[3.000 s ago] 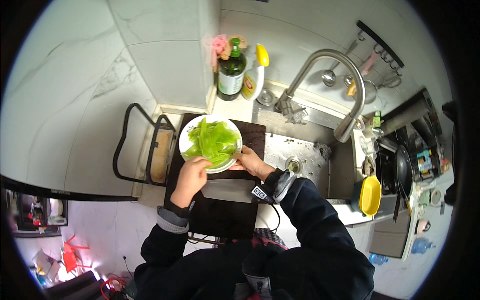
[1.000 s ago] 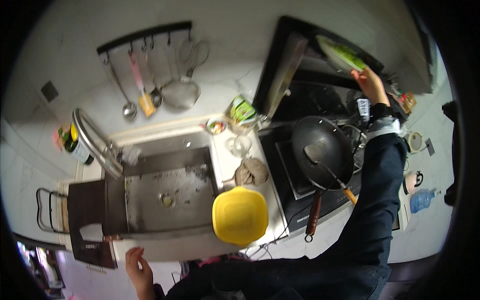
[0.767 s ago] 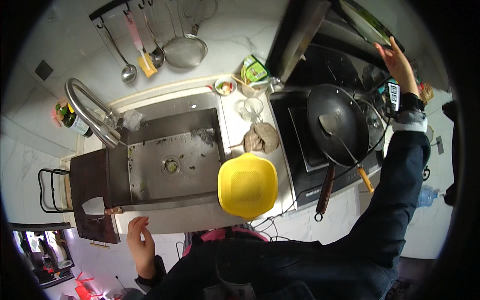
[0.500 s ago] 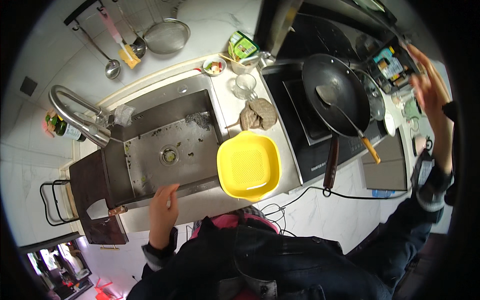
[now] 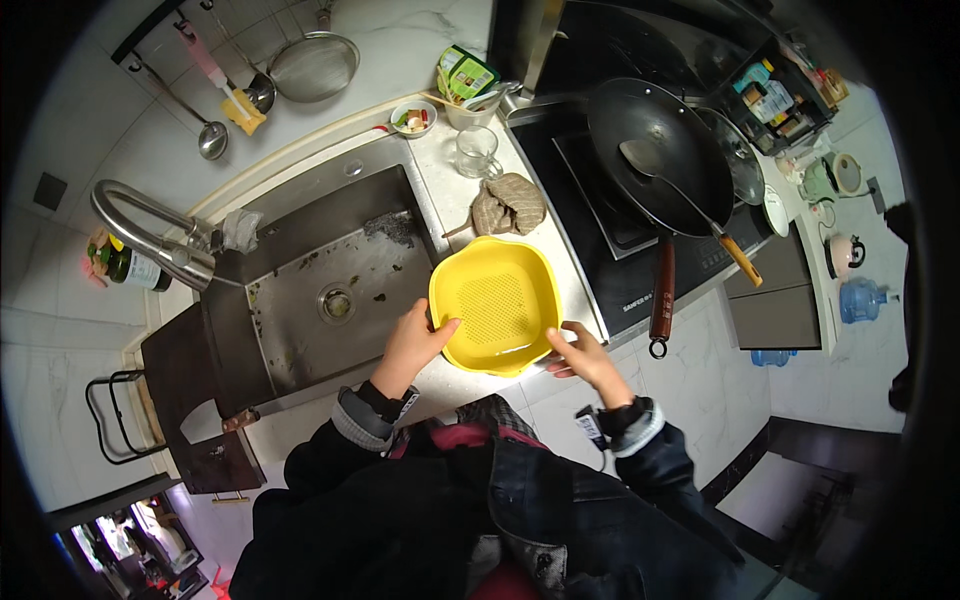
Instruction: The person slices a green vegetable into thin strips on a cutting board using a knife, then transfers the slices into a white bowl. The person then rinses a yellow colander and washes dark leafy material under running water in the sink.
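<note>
A yellow plastic draining basket (image 5: 490,308), square with rounded corners and a perforated base, sits on the counter strip between the sink and the stove. Nothing lies inside it. My left hand (image 5: 412,348) grips its left side, the thumb over the rim and the fingers behind the wall. At the lower right corner, my right hand (image 5: 588,362) holds the rim with the thumb on top and the fingers partly hidden below. Just behind the basket lies a crumpled brown cloth (image 5: 508,207).
The steel sink (image 5: 300,345) holds dark scraps around its drain. A knife (image 5: 208,422) rests on a dark board (image 5: 165,362) at the left. On the stove stands a black wok (image 5: 655,135) with a spatula (image 5: 690,205). A glass mug (image 5: 477,152) and a small bowl (image 5: 413,119) stand farther back.
My right hand has come from the far right, beyond the wok, to the basket. My left hand has moved right from the sink's front edge and taken hold of the basket.
</note>
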`<state>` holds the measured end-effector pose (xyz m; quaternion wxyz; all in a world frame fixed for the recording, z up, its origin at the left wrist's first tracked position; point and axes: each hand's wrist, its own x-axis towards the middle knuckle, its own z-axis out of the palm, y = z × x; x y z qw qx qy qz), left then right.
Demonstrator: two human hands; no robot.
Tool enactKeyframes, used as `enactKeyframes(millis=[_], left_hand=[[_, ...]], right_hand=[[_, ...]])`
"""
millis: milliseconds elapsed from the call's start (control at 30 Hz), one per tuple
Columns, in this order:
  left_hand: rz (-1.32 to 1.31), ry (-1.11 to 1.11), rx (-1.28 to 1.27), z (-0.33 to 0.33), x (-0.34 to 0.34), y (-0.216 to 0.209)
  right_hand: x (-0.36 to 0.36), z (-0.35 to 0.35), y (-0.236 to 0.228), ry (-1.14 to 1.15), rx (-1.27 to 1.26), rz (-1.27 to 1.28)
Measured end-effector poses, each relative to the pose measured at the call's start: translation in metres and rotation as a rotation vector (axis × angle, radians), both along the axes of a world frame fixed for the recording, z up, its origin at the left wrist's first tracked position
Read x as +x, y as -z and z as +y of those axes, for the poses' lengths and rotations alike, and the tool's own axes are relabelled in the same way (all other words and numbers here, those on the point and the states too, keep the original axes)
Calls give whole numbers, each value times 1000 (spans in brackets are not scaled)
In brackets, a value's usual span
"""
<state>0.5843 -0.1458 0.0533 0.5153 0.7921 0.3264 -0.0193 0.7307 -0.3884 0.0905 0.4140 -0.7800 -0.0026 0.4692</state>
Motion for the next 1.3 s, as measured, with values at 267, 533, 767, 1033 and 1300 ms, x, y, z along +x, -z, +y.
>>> enactKeyframes(millis=[267, 533, 767, 1033, 1300], left_hand=[[-99, -25, 141, -1, 6, 0], [52, -27, 170, -9, 6, -30], [33, -219, -359, -13, -8, -35], [-79, -257, -419, -19, -10, -19], [-154, -365, -424, -16, 1, -19]], right_hand=[[-2, 5, 38, 5, 290, 162], [-9, 5, 45, -30, 270, 185], [-16, 10, 43, 43, 396, 339], [-5, 9, 35, -54, 215, 84], [16, 14, 55, -69, 187, -236]])
